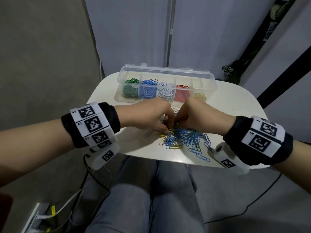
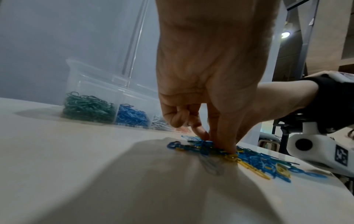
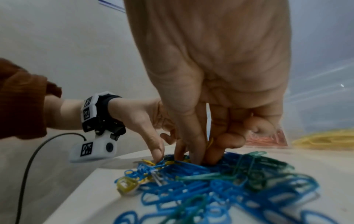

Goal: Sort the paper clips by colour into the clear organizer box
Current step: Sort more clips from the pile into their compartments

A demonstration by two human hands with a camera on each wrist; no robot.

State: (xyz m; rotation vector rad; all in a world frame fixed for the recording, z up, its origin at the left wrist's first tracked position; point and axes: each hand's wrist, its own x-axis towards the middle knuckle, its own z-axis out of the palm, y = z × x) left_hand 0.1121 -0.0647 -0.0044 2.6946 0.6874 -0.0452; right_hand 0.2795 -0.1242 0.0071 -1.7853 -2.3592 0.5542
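Note:
A clear organizer box [image 1: 168, 71] stands open at the back of the white table [image 1: 235, 105], with green [image 1: 130, 89], blue [image 1: 148, 91], white [image 1: 165, 91], red [image 1: 181, 93] and yellow [image 1: 199, 96] clips in separate compartments. In front lies a mixed pile [image 1: 185, 138] of blue, green and yellow clips. My right hand [image 3: 206, 151] reaches into the pile's far side and pinches a yellow clip [image 3: 210, 142]. My left hand [image 2: 216, 142] has curled fingers, thumb tip down on the pile's left edge. Whether it holds a clip is hidden.
Loose blue clips [image 1: 202, 157] trail toward the table's front right edge, near my right wrist camera [image 1: 223, 155]. Cables [image 1: 94, 175] and a power strip [image 1: 38, 219] lie on the floor at the left. My knees are under the table's front edge.

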